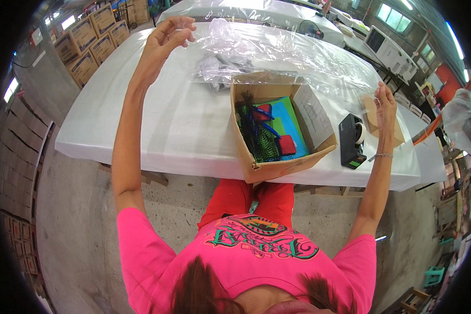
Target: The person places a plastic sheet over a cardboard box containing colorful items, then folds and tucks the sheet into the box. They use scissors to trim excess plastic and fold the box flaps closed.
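Observation:
A clear plastic sheet [293,49] stretches wide above the table, wrinkled and shiny. My left hand [168,39], raised at the far left, is closed in a pinch on one end of it. At the right, my right hand [385,104] is closed on the other end. Below the sheet an open cardboard box [248,168] stands near the table's front edge. In it lie dark netting [251,136], blue pens [269,129], red square items [286,145] and a flat blue-and-green item [297,141]. A black tape dispenser [350,149] is beside my right wrist.
The white-covered table [115,125] spans the front. Crumpled clear plastic [220,68] lies behind the box, and a brown cardboard piece [374,118] is near my right hand. Stacked cartons [91,39] stand at the back left. A small fan [310,29] is at the back.

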Motion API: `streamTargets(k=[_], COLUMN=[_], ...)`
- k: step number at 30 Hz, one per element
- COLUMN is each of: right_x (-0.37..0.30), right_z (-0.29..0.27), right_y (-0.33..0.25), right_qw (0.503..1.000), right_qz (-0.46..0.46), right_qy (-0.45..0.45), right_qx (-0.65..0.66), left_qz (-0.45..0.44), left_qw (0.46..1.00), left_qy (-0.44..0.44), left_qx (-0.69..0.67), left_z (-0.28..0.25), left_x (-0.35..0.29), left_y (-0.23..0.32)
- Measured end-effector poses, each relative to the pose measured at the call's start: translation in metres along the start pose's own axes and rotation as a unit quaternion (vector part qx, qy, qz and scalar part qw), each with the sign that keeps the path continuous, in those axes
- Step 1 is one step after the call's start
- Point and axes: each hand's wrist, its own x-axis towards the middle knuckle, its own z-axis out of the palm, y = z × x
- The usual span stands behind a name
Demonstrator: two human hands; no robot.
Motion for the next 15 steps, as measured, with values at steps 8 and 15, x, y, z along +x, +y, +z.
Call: streamTargets(k=[8, 15], right_x=[-0.007, -0.009], right_z=[0.002, -0.002], right_y=[-0.003, -0.02], right_qw=[1.0, 0.976], right_qz=[-0.001, -0.083], right_qy=[0.023, 0.025], right_qx=[0.007, -0.199], left_qz=[-0.007, -0.039], left_qw=[0.996, 0.976], left_qy=[-0.022, -0.129], left_qx=[0.09, 0.173], left_z=[-0.003, -0.008], left_x=[-0.002, -0.008], left_y=[0.011, 0.036])
